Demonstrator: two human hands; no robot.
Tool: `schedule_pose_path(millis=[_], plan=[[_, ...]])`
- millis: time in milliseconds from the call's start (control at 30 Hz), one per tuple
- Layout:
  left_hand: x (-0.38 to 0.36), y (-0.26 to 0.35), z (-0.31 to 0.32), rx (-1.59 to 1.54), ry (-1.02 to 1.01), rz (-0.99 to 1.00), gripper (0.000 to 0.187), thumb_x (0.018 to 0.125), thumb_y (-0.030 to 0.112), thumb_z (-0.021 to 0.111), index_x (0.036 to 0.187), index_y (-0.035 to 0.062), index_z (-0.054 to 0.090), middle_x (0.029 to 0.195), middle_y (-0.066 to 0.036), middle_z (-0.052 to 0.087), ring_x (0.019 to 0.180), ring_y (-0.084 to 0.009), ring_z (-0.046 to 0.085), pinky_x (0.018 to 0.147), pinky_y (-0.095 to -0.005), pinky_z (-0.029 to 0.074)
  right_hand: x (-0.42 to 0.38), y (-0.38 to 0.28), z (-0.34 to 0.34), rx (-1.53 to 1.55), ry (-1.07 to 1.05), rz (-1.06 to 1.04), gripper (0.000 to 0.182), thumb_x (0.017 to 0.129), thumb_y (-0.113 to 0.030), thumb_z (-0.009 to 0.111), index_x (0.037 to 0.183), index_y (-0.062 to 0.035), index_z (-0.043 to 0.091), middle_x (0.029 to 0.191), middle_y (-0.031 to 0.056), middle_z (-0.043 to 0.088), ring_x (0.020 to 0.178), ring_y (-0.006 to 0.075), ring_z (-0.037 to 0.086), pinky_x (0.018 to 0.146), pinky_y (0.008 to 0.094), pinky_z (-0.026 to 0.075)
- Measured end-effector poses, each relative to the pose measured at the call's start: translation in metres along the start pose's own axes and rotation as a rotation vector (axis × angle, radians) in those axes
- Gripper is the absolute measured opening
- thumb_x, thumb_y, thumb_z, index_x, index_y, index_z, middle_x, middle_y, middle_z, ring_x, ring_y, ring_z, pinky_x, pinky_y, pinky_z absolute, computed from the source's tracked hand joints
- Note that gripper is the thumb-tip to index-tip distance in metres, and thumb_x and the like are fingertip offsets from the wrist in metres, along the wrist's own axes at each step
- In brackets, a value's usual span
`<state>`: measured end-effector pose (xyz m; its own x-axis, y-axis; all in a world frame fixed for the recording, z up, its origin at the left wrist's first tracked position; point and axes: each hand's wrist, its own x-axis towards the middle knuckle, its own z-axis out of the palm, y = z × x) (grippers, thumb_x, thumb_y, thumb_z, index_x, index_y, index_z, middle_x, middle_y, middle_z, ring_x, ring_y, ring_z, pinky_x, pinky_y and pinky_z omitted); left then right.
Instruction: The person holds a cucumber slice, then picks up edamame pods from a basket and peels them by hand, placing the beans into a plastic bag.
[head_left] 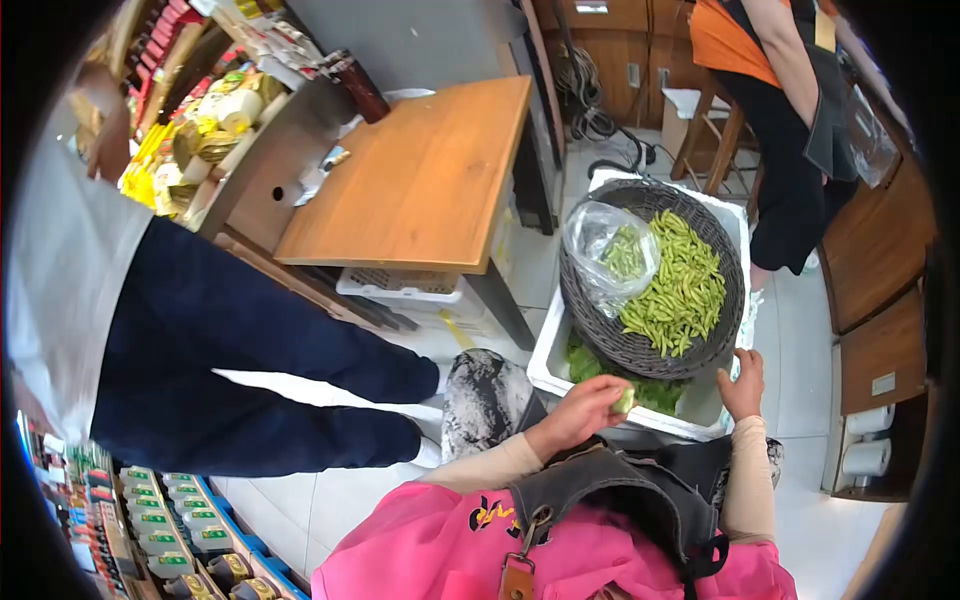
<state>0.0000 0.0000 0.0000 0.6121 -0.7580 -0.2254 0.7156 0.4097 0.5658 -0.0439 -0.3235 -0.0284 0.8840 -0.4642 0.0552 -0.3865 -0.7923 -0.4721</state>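
Observation:
My left hand is closed around a small pale green piece, too small to name exactly. It is in front of the near rim of a dark round wicker basket. Beside the basket's near right edge is my right hand, thumb and fingers apart, nothing visible in it. Heaped in the basket are slim green pods. A clear plastic bag with more green pods lies on its left side. Below, the basket rests on a white foam box with green leaves inside.
A wooden table stands ahead left, with a white crate beneath. One person in dark trousers stands close on my left; another in orange is ahead right near a wooden stool. Shelved bottles are lower left.

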Motion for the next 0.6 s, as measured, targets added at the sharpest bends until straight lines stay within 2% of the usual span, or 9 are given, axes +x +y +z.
schedule_pose_path(millis=[67, 100, 167, 233, 300, 367, 500, 600], plan=[[-0.004, 0.02, -0.021, 0.067, 0.053, 0.012, 0.025, 0.095, 0.019, 0.048, 0.114, 0.0046, 0.053, 0.109, -0.009, 0.058, 0.101, -0.0193, 0.055, 0.084, -0.0335, 0.046, 0.028, -0.005, 0.022, -0.011, 0.013, 0.021, 0.048, 0.069, -0.021, 0.069, 0.113, -0.008, 0.056, 0.122, 0.0175, 0.046, 0.111, 0.0349, 0.048, 0.091, 0.0459, 0.041], [-0.051, -0.019, 0.019, -0.044, 0.068, 0.047, 0.025, 0.095, 0.018, 0.047, 0.115, 0.0039, 0.053, 0.109, -0.009, 0.057, 0.102, -0.0195, 0.055, 0.085, -0.0334, 0.046, -0.022, 0.014, -0.033, -0.086, -0.047, 0.021, 0.048, 0.068, -0.021, 0.069, 0.113, -0.0083, 0.056, 0.123, 0.0176, 0.046, 0.113, 0.0347, 0.047, 0.091, 0.0474, 0.04], [-0.069, 0.001, 0.019, -0.028, 0.091, 0.098, 0.025, 0.095, 0.017, 0.047, 0.115, 0.0025, 0.052, 0.109, -0.011, 0.057, 0.102, -0.0199, 0.055, 0.086, -0.0333, 0.045, -0.019, 0.019, -0.013, -0.023, -0.058, 0.059, 0.049, 0.067, -0.021, 0.068, 0.113, -0.0089, 0.058, 0.124, 0.0178, 0.047, 0.116, 0.0343, 0.044, 0.091, 0.0503, 0.038], [-0.079, 0.011, 0.035, -0.02, 0.181, 0.137, 0.027, 0.095, 0.017, 0.044, 0.117, 0.0025, 0.051, 0.11, -0.012, 0.057, 0.103, -0.0216, 0.055, 0.088, -0.0349, 0.044, -0.019, 0.006, -0.009, -0.107, -0.078, 0.134, 0.046, 0.066, -0.022, 0.067, 0.109, -0.0084, 0.059, 0.119, 0.0192, 0.049, 0.114, 0.0355, 0.045, 0.09, 0.0511, 0.038], [-0.082, 0.015, 0.038, 0.003, 0.13, 0.114, 0.029, 0.096, 0.019, 0.043, 0.119, 0.0022, 0.05, 0.109, -0.014, 0.057, 0.099, -0.0233, 0.055, 0.087, -0.0369, 0.044, -0.018, 0.008, 0.004, -0.164, -0.034, 0.101, 0.044, 0.064, -0.025, 0.068, 0.103, -0.0077, 0.06, 0.117, 0.0204, 0.049, 0.11, 0.0377, 0.048, 0.085, 0.0531, 0.04], [-0.081, 0.016, 0.031, -0.001, 0.013, 0.086, 0.028, 0.096, 0.014, 0.04, 0.116, -0.0042, 0.049, 0.105, -0.02, 0.057, 0.092, -0.0239, 0.056, 0.081, -0.035, 0.047, -0.017, 0.002, 0.014, -0.128, -0.051, 0.118, 0.044, 0.063, -0.025, 0.068, 0.104, -0.0094, 0.06, 0.115, 0.0195, 0.049, 0.112, 0.0368, 0.045, 0.089, 0.0506, 0.038], [-0.092, 0.005, 0.058, 0.049, 0.006, 0.053, 0.029, 0.096, 0.016, 0.042, 0.116, -0.0042, 0.047, 0.104, -0.021, 0.057, 0.087, -0.0242, 0.054, 0.081, -0.036, 0.046, -0.041, -0.005, 0.0, -0.093, -0.161, 0.145, 0.042, 0.069, -0.022, 0.065, 0.109, -0.0096, 0.06, 0.117, 0.0172, 0.048, 0.116, 0.0353, 0.043, 0.093, 0.0514, 0.035], [-0.094, 0.002, 0.06, 0.076, -0.051, 0.016, 0.031, 0.096, 0.017, 0.041, 0.119, -0.0036, 0.045, 0.106, -0.021, 0.055, 0.086, -0.0239, 0.053, 0.081, -0.0361, 0.045, -0.045, -0.006, -0.016, -0.118, -0.283, 0.19, 0.044, 0.071, -0.023, 0.065, 0.112, -0.0094, 0.059, 0.119, 0.017, 0.049, 0.114, 0.0353, 0.046, 0.094, 0.0495, 0.036]])
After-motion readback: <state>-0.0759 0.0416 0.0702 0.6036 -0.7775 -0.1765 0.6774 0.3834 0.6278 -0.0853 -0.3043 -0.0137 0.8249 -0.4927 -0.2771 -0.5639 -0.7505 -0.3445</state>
